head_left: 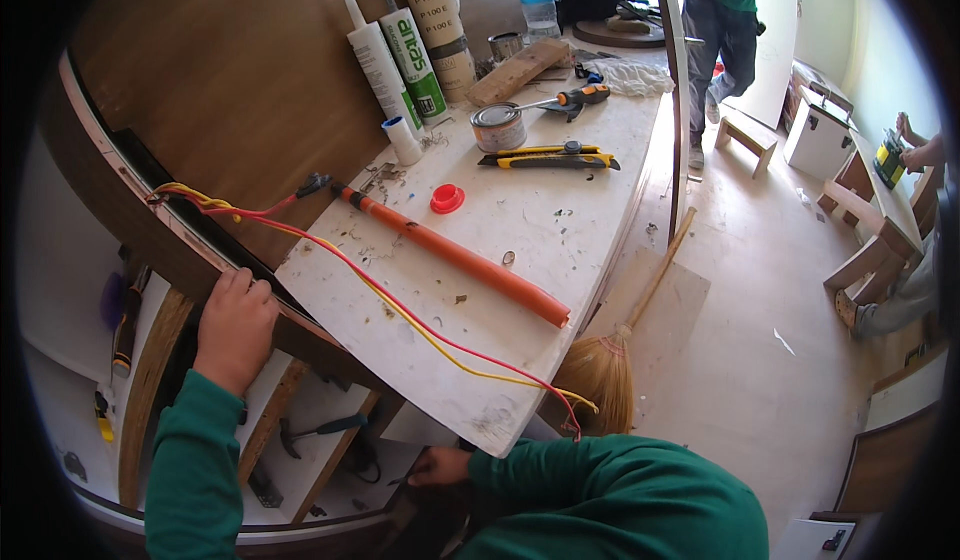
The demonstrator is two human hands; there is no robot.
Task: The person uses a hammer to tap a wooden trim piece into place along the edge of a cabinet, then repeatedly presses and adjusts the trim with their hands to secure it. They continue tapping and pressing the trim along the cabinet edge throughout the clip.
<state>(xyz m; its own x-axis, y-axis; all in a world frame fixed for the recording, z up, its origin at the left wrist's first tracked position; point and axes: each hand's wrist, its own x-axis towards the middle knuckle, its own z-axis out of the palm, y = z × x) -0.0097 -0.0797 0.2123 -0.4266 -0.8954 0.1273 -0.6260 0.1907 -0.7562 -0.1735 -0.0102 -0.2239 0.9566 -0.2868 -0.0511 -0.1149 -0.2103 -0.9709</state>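
Observation:
My left hand (237, 328) grips the edge of a long brown panel (310, 345) that runs along the left of the white worktop (500, 360). Lower down, beside the worktop's near corner, my right hand (440, 467) is closed with its fingertips pinched; a thin dark thing shows at them, too small to name. Red and yellow wires (400, 305) come out of the panel and stretch across the worktop past its near corner. On the worktop lies an orange tube (460, 260) with black tape near one end.
On the worktop are a yellow-black utility knife (550, 158), a screwdriver (580, 97), a tin (497, 128), a red cap (447, 198) and sealant cartridges (380, 75). A hammer (325, 432) lies in a compartment below. A broom (605, 370) leans at the right; two people work beyond.

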